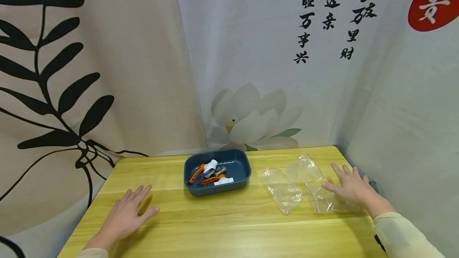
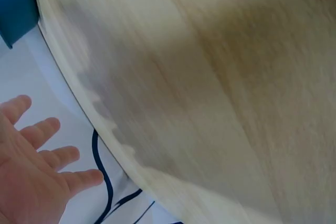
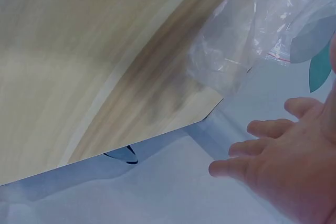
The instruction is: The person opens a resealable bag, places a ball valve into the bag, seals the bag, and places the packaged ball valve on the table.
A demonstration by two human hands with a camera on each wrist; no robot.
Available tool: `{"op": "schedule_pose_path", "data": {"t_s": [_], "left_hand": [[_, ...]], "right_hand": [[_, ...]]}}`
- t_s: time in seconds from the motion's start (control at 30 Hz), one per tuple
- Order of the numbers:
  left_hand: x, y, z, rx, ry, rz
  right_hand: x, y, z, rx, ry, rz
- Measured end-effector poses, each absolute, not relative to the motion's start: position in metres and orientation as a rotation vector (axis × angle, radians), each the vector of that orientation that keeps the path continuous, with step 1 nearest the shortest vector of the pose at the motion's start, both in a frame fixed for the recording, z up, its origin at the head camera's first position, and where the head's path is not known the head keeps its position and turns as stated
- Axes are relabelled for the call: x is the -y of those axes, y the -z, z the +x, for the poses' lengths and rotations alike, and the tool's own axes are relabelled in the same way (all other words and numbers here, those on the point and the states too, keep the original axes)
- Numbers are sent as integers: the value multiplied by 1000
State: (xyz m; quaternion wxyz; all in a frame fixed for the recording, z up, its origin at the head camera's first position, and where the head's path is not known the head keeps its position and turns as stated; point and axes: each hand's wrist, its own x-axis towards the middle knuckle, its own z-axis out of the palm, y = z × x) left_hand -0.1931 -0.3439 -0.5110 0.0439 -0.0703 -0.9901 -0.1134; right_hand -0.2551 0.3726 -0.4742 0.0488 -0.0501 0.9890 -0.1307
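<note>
On the wood-grain table (image 1: 215, 226), a navy tray (image 1: 238, 168) probably keeps loose pieces together. Right of the tray lie clear plastic bags (image 1: 283, 189), bare of contents. The right hand (image 1: 348, 186), farther right, and left hand (image 1: 123, 216), left of the tray, extend spread fingers, gripping nothing. Orange-handled white pieces (image 1: 211, 179) cluster inside the tray's left half.

Hung at ten o'clock with a beige cloth (image 1: 143, 71), printed with a black leafy branch (image 1: 61, 63). Continued at one o'clock by a whitish cloth (image 1: 244, 43), bearing columns of dark characters (image 1: 306, 20), a red oval (image 1: 417, 11) at two o'clock and, close in at three, a pale lotus (image 1: 251, 122). Furnished at six o'clock with a yellow wood-grained table (image 1: 215, 226). Lit softly, with faint sheen across the tabletop.
</note>
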Motion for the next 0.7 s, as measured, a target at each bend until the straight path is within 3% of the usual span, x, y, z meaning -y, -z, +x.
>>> {"op": "schedule_pose_path", "data": {"t_s": [0.7], "left_hand": [[317,505,-190,3072,605,-175]], "right_hand": [[-357,467,-261,-3186,476,-259]]}}
